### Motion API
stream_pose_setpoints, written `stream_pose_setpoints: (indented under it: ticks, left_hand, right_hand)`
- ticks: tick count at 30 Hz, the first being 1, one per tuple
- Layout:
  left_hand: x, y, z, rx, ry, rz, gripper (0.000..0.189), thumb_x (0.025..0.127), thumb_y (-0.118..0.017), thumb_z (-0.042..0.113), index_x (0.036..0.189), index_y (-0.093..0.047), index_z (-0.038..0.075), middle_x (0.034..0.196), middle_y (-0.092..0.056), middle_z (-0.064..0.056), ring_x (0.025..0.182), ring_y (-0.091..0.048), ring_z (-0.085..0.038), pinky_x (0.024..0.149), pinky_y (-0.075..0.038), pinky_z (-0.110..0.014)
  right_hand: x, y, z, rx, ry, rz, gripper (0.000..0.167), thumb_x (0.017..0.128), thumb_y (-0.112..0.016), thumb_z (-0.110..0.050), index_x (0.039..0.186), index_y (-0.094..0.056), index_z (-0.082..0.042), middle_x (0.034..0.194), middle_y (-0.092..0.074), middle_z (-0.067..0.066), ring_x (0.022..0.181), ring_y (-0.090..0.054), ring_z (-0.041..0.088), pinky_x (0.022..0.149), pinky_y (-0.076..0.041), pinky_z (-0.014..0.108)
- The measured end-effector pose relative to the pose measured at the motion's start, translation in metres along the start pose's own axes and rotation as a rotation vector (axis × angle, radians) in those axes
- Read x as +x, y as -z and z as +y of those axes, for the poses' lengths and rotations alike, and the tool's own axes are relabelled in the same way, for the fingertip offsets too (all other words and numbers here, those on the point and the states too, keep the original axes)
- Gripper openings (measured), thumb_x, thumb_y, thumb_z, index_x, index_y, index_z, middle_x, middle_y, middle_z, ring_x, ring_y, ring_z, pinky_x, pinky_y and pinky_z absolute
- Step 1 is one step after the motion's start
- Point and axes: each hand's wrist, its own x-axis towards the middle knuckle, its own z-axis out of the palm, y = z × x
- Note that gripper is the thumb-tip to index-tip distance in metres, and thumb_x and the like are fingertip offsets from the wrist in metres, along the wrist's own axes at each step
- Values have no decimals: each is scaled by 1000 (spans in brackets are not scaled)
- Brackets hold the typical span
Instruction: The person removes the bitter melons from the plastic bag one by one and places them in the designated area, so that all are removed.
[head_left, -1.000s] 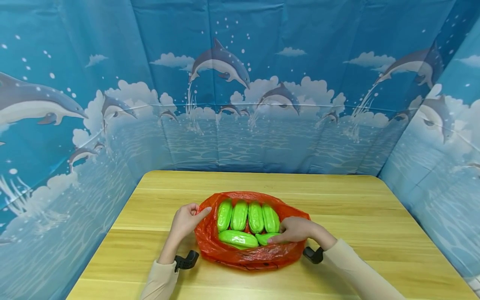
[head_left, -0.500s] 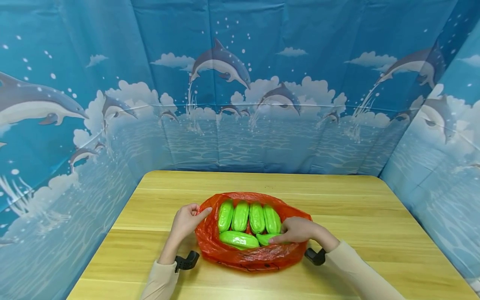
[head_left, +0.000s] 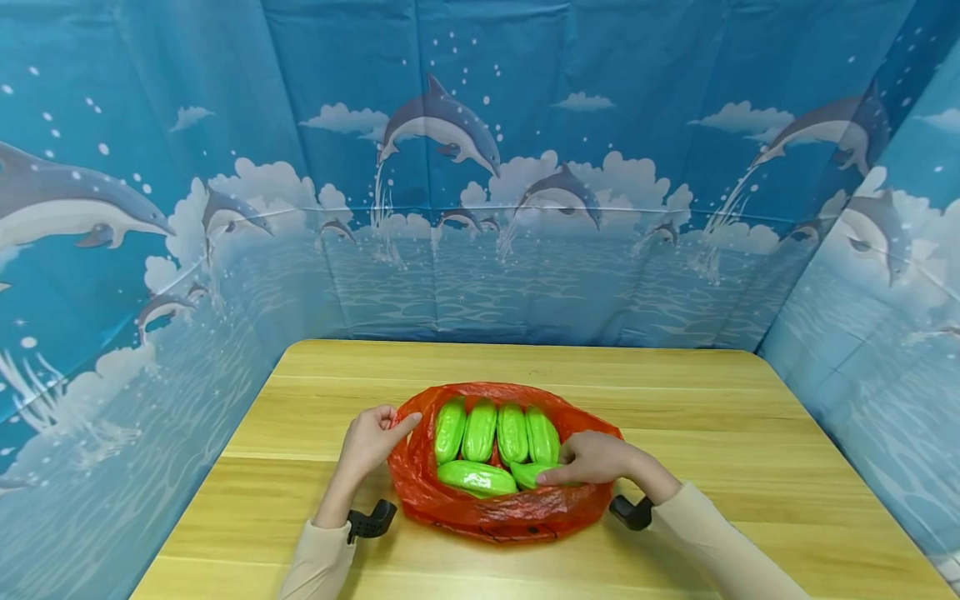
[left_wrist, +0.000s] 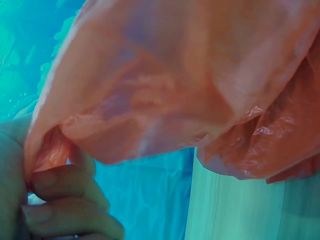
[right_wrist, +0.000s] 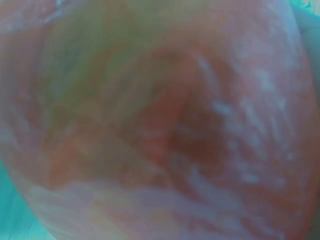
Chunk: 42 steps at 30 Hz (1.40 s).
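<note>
Dolphins on a blue printed backdrop [head_left: 480, 167] are closing in the table [head_left: 675, 400] on three sides, the cloth hanging just behind its far edge and along both flanks. Black wrist mounts [head_left: 371, 521] are sitting on the wood beside each beige sleeve [head_left: 712, 542].

A red plastic bag [head_left: 487, 512] is lying open near the front middle of the table, its mouth facing up toward the head camera. Green gourds [head_left: 480, 431] are filling it: four are lying side by side with their long axes running away from the person, and two more are lying crosswise in front of them, long axes running left to right. The bag's crumpled near wall is standing between the person and the crosswise pair.

The left hand [head_left: 367, 442] is pinching the bag's left rim; the left wrist view is showing the film bunched between thumb and curled fingers [left_wrist: 70, 185]. The right hand [head_left: 596, 458] is resting on the bag's right rim, its fingers curled inward and lying against the end of a crosswise gourd; whether they are actually pinching film cannot be told, since the right wrist view is giving only a red blur.
</note>
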Motion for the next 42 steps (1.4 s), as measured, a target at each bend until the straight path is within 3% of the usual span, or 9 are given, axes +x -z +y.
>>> stream_pose_setpoints:
  ticks: [7,42]
  left_hand:
    - [0,2,1,-3,-8,2,51,83,-70,47,62,-42,10,51,-28,3,49,-30,-15,52,-25,-27]
    - [-1,4,3,-5,-3,10,50,84,-70,46,62,-42,10,51,-27,3,48,-29,-14,50,-25,-26]
  right_hand:
    - [0,0,0,7,27,14,54,85,-62,-55,53,-36,-20,48,-22,-10,43,-16,6,47,-19,25]
    - [4,-6,-4,81,7,82,54,84,-61,-59,56,-40,-17,49,-27,-9,43,-24,8,48,-24,26]
